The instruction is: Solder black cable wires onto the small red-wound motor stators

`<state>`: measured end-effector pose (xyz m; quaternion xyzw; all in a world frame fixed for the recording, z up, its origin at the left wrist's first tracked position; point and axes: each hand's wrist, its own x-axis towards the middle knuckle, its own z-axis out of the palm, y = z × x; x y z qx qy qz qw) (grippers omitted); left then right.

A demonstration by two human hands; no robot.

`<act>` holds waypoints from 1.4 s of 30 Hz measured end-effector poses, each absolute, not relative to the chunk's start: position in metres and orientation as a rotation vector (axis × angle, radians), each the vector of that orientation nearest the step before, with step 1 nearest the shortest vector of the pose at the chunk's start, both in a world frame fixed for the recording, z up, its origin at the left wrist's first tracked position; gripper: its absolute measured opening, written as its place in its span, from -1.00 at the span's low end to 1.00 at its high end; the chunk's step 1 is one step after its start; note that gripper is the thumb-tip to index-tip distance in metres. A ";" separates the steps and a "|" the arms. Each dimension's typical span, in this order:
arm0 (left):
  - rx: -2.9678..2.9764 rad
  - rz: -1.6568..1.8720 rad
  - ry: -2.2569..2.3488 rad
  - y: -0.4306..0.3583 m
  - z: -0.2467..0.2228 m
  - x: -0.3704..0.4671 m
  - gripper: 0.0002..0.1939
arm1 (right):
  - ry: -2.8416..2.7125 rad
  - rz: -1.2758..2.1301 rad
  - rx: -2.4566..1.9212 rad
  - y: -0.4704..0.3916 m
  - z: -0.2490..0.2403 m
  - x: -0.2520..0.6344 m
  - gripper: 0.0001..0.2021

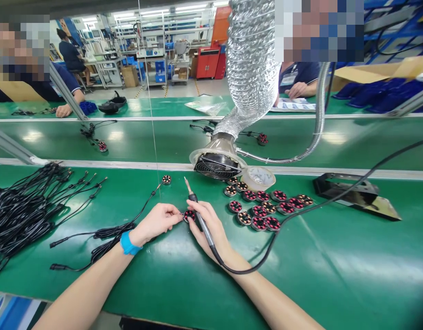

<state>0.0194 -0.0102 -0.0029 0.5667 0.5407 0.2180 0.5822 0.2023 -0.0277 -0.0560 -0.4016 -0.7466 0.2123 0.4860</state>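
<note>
My left hand (159, 220), with a blue wristband (130, 244), is closed in a pinch at the left edge of a small round motor stator (189, 215) with red windings. Whatever lies between its fingertips is too small to make out. In my right hand (213, 227) is a soldering iron (203, 224), its tip pointing up and away, clear of the stator. That hand's fingers also touch the stator's right side. Coiled black cable (111, 245) lies by my left wrist. Beyond my left hand, another stator (166, 179) is joined to a black cable (146, 201).
Several stators (258, 211) sit to the right, near a roll of tape (258, 178). A fume extractor fan (216, 166) hangs over the bench. Bundled black cables (22, 215) lie left, a black metal holder (349, 190) right. The iron's cord (276, 236) crosses my right forearm. People sit opposite.
</note>
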 end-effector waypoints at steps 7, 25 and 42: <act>1.329 0.563 1.226 -0.010 -0.008 0.020 -0.70 | -1.796 0.574 -0.910 -0.024 -0.057 0.200 -0.51; 1.488 0.648 1.231 -0.011 -0.015 0.024 -0.76 | -1.765 0.648 -0.939 -0.024 -0.050 0.197 -0.53; 1.456 0.670 1.234 -0.013 -0.007 0.029 -0.84 | -1.719 0.640 -0.941 -0.025 -0.050 0.194 -0.53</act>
